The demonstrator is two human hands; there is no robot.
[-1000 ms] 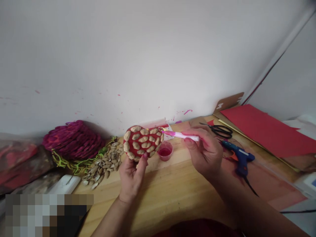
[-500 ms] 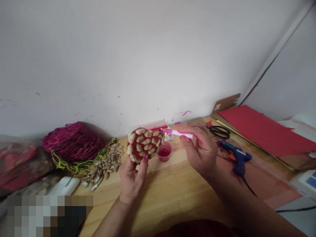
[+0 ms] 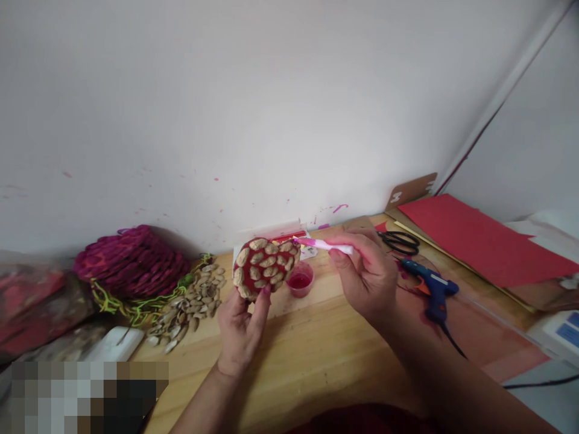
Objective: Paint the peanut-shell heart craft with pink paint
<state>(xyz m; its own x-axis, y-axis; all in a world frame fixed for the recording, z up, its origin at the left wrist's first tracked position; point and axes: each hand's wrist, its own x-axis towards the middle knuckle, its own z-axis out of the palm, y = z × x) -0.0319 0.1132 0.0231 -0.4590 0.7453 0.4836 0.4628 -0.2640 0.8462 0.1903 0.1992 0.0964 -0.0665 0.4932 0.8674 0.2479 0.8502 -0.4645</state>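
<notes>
My left hand grips the lower edge of a red piece covered with peanut shells, holding it tilted up above the table. Between the thumb and fingers of my right hand is a white-handled paintbrush with pink staining toward its tip. The brush tip meets the upper right edge of the shell-covered piece. Just behind and right of that piece, a small clear cup of red-pink liquid stands on the wooden table.
Loose peanut shells lie at the left, beside a stack of magenta shell-covered pieces and green string. At the right are black scissors, a blue glue gun with its cable, and red sheets. A paint-spotted wall rises behind.
The view has shifted very slightly. Both hands keep nearly the same pose, with the brush tip still at the right edge of the shell-covered piece.
</notes>
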